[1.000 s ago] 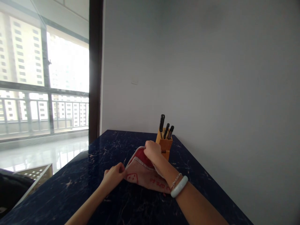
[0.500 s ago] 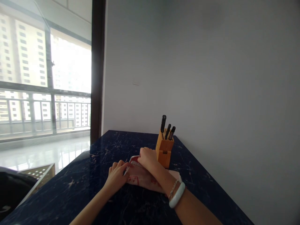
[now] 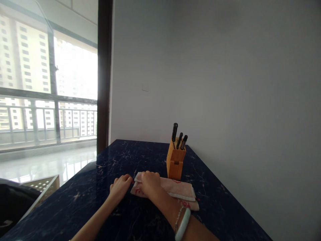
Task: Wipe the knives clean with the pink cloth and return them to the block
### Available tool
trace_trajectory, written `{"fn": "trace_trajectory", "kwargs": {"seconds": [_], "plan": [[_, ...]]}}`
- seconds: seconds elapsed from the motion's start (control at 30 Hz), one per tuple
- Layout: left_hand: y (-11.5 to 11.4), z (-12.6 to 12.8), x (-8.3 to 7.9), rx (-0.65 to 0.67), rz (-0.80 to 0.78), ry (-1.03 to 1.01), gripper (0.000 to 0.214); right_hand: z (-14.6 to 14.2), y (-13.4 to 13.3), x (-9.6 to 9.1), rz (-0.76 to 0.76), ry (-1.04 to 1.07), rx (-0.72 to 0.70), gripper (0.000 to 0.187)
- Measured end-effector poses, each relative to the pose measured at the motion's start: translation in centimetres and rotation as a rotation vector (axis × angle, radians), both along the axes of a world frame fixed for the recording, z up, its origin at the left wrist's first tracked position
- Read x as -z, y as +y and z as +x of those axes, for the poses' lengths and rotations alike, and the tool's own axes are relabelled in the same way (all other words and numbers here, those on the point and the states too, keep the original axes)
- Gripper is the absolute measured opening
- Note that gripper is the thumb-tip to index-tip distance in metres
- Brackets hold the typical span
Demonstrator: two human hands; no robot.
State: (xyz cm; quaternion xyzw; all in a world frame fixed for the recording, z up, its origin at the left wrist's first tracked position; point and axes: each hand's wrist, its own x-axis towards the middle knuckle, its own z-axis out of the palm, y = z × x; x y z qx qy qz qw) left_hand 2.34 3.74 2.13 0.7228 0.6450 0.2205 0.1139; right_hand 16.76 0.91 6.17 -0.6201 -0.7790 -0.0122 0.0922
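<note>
A pink towel with red lettering and a pale border lies on the table, its far part folded over toward me. My right hand is on the left part of the fold, its curled fingers closed on the towel's edge; the fingertips are partly hidden behind the hand. Just off the towel's left end rests my left hand, fingers loosely bent and apart, with nothing visible in them. Behind the towel stands a wooden knife block with several black handles sticking up.
The dark blue marbled table narrows toward a grey wall at the back and right. On the left are a large window and a light perforated chair or crate with a black item in front.
The towel's far edge has been folded over toward me and now lies flatter. My right hand has come nearer and slightly left; my left hand has moved left, off the towel.
</note>
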Motion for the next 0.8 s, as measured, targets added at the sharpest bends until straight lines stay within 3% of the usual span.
{"fn": "trace_trajectory", "kwargs": {"seconds": [0.13,0.27,0.37,0.57,0.7,0.8], "plan": [[-0.4,0.0,0.0,-0.02,0.025,0.011,0.027,0.1,-1.0,0.5,0.063,0.023,-0.006,0.032],[-0.7,0.5,-0.2,0.003,0.064,0.021,0.022,2.2,-2.3,0.5,0.118,0.057,0.043,0.022],[-1.1,0.8,-0.3,0.08,0.122,0.041,0.021,5.9,-3.1,0.3,0.129,0.068,0.146,0.017],[-1.4,1.1,-0.1,0.155,0.206,0.079,0.018,16.7,-4.5,0.1,0.083,0.107,0.438,0.018],[-2.2,2.2,-0.3,0.28,0.239,0.097,0.02,22.2,-5.5,1.3,-0.018,0.2,0.57,0.019],[-3.2,3.2,-0.5,0.375,0.249,0.099,0.023,24.0,-5.8,2.8,-0.155,0.332,0.557,0.025]]}}
